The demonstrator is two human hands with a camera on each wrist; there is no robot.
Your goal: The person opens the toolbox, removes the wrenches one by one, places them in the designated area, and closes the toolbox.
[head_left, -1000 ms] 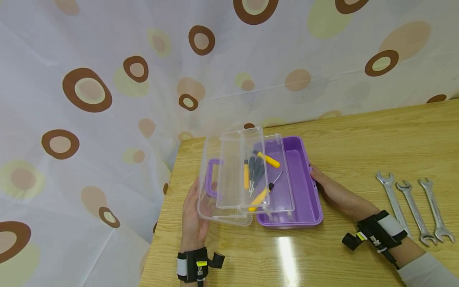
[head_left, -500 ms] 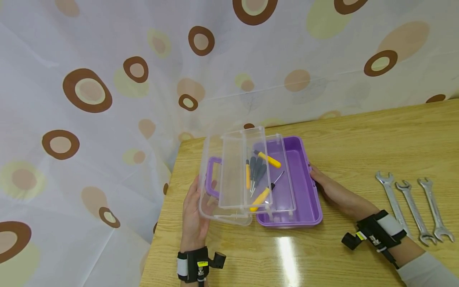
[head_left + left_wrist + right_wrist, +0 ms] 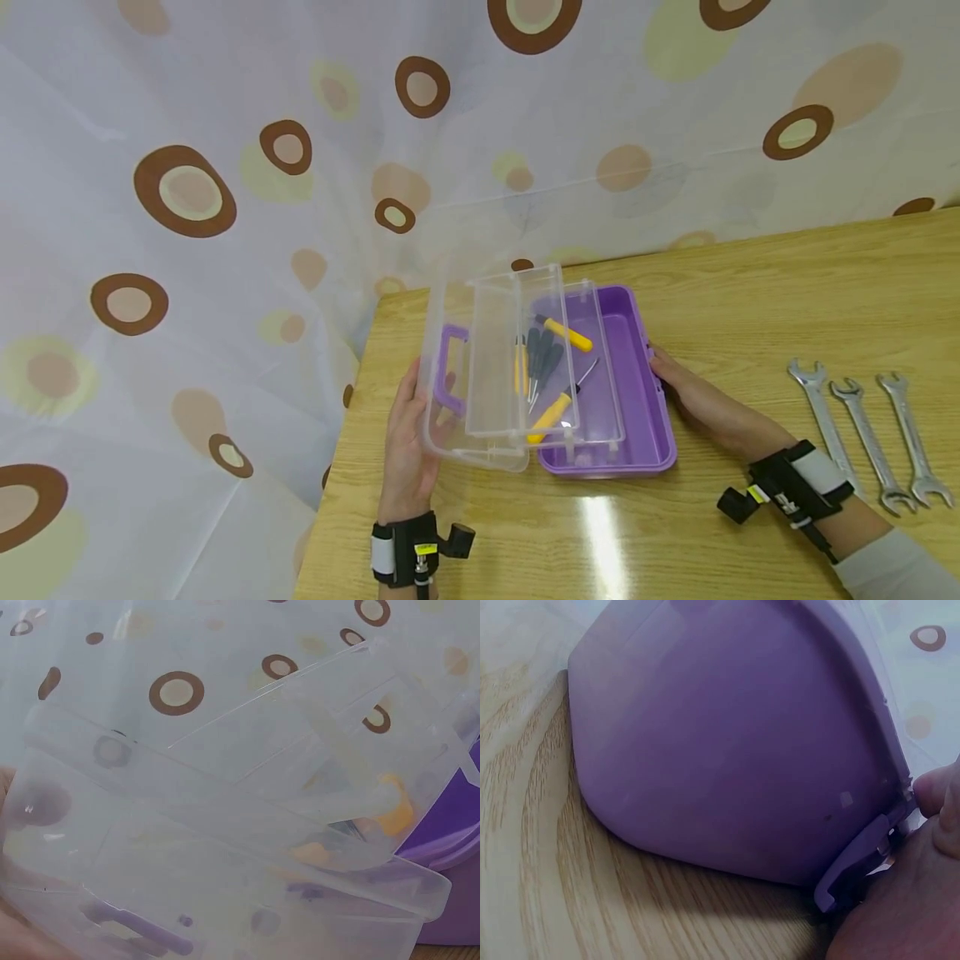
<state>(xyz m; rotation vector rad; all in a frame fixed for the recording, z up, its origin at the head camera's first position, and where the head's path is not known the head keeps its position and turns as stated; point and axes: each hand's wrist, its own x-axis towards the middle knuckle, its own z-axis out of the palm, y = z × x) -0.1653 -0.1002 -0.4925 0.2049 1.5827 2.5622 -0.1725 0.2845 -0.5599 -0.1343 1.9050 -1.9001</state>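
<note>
A purple toolbox point(image 3: 630, 383) with a clear lid stands on the table, its lid point(image 3: 442, 308) tipped up on the left. Linked to the lid, a clear tray hangs over the base, with yellow-handled screwdrivers point(image 3: 573, 335) and dark-handled screwdrivers point(image 3: 538, 358) seen in or through it. My left hand point(image 3: 407, 446) supports the lid's outer side, beside its purple handle point(image 3: 450, 371); some fingers show through the plastic. Against the base's right wall rests my right hand point(image 3: 705, 400), fingertips at the rim beside a purple latch point(image 3: 855, 862). Its other fingers are mostly hidden.
Three steel open-ended wrenches point(image 3: 870, 442) lie side by side on the wooden table point(image 3: 750, 308), right of the toolbox, near my right wrist. A patterned cloth point(image 3: 465, 150) hangs behind and to the left. Each wrist wears a strapped camera.
The lid and its tray have shifted slightly to the right over the base, with my left hand following. My right hand and the base stay put.
</note>
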